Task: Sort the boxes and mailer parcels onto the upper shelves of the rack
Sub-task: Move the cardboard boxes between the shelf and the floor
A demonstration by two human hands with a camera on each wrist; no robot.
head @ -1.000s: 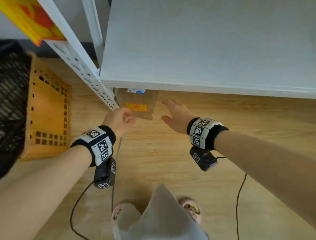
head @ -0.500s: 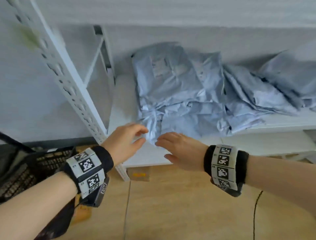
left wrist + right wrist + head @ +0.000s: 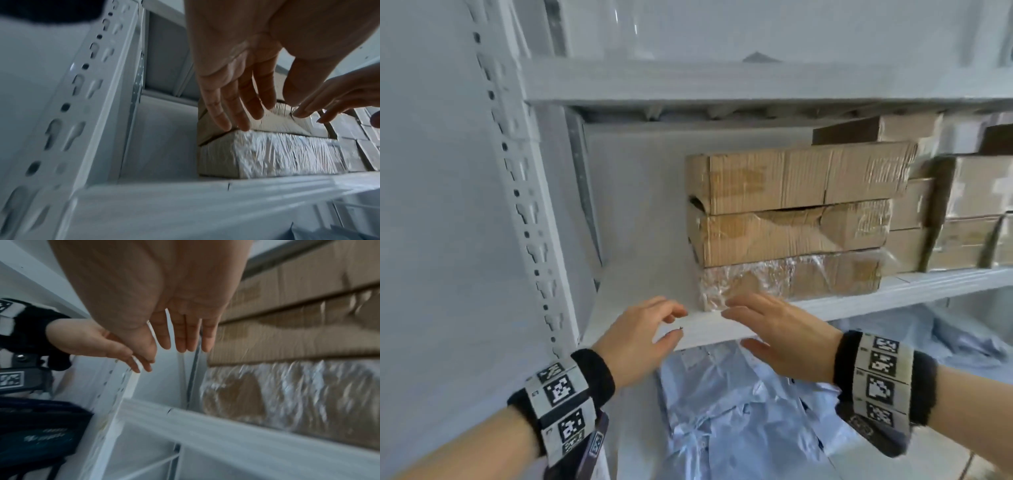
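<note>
Three flat cardboard boxes (image 3: pixel 791 205) are stacked on an upper shelf (image 3: pixel 640 291) of the white rack; the bottom one (image 3: pixel 791 277) is wrapped in clear film (image 3: pixel 287 155) (image 3: pixel 287 394). My left hand (image 3: pixel 640 332) hovers in front of the shelf edge, left of the stack, fingers relaxed and holding nothing (image 3: pixel 236 97). My right hand (image 3: pixel 774 329) is raised just before the wrapped box's left corner, fingers straight, holding nothing (image 3: pixel 180 331). Blue-grey mailer parcels (image 3: pixel 739 411) lie on the shelf below.
More cardboard boxes (image 3: pixel 962 205) stand further right on the same shelf. A perforated white upright (image 3: pixel 524 205) rises at the left. Bare shelf lies left of the stack. Another shelf board (image 3: pixel 722 82) runs above.
My view and both hands have risen from the floor-level box, past the mailer shelf, to the box shelf. Both hands stay without a load.
</note>
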